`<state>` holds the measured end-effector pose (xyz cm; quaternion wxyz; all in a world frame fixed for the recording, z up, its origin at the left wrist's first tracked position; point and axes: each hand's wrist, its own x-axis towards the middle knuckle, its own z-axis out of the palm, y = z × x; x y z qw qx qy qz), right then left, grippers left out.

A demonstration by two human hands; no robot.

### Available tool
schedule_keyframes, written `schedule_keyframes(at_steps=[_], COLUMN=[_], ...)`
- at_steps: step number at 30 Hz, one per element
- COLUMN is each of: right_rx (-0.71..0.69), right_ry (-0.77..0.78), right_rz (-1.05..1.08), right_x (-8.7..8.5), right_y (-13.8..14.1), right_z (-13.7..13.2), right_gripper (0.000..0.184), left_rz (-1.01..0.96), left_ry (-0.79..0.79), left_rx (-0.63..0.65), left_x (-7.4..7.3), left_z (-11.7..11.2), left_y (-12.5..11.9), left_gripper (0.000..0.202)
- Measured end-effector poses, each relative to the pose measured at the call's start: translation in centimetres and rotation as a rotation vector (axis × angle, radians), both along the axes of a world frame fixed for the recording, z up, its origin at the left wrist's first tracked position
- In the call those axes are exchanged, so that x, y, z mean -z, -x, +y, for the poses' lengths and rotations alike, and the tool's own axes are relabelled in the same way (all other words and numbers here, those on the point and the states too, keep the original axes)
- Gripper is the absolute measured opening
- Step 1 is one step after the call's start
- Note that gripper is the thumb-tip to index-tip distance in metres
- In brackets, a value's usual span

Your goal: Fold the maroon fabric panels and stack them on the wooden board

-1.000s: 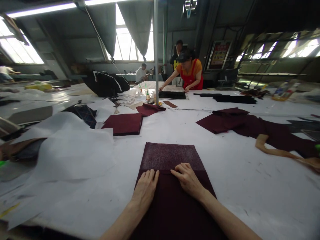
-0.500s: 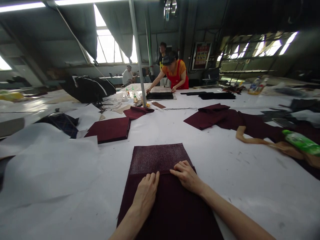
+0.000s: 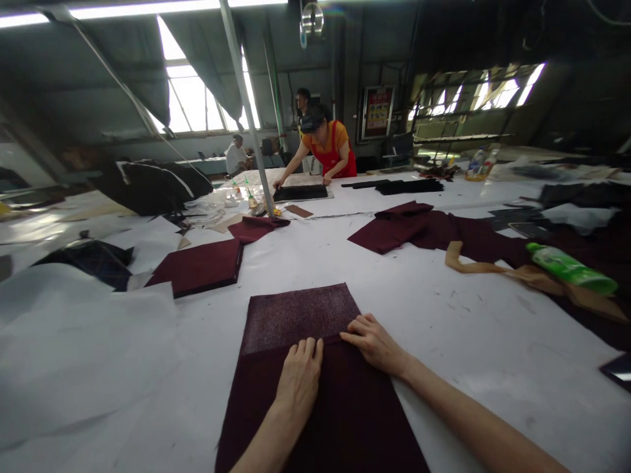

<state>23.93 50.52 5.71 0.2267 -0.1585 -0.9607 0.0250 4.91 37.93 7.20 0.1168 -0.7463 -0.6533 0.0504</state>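
Note:
A dark maroon fabric piece (image 3: 300,312) lies flat on the white table (image 3: 444,341) right in front of me. A darker maroon layer (image 3: 325,420) covers its near part, and the lighter speckled part shows beyond the edge. My left hand (image 3: 300,374) lies flat on the darker layer, fingers together and stretched toward that edge. My right hand (image 3: 374,341) rests beside it at the same edge, fingers extended and slightly curled, pressing the cloth. Neither hand holds anything.
A stack of maroon pieces (image 3: 197,266) lies to the left, more maroon cloth (image 3: 424,226) to the right with a tan strip (image 3: 497,269) and a green bottle (image 3: 569,268). White paper sheets (image 3: 73,348) cover the left. A person in an orange shirt and red apron (image 3: 328,148) works at the far end beside a slanted pole (image 3: 249,112).
The view has swung to the right, bringing the green bottle into sight. Both hands stay on the fabric edge, hardly moved.

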Motion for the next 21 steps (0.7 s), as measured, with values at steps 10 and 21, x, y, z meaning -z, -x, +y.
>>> schedule_keyframes(at_steps=[10, 21], right_rx=[-0.006, 0.115], right_ry=[-0.045, -0.174], right_rz=[-0.01, -0.113], right_x=[0.4, -0.9], right_y=[-2.0, -5.1], right_z=[0.8, 0.5], right_gripper=[0.03, 0.02], left_rz=[0.007, -0.018], left_ry=[-0.014, -0.008], left_rx=[-0.002, -0.011], left_x=[0.5, -0.1], left_z=[1.5, 2.5], left_y=[-2.9, -5.5], left_gripper=[0.05, 0.048])
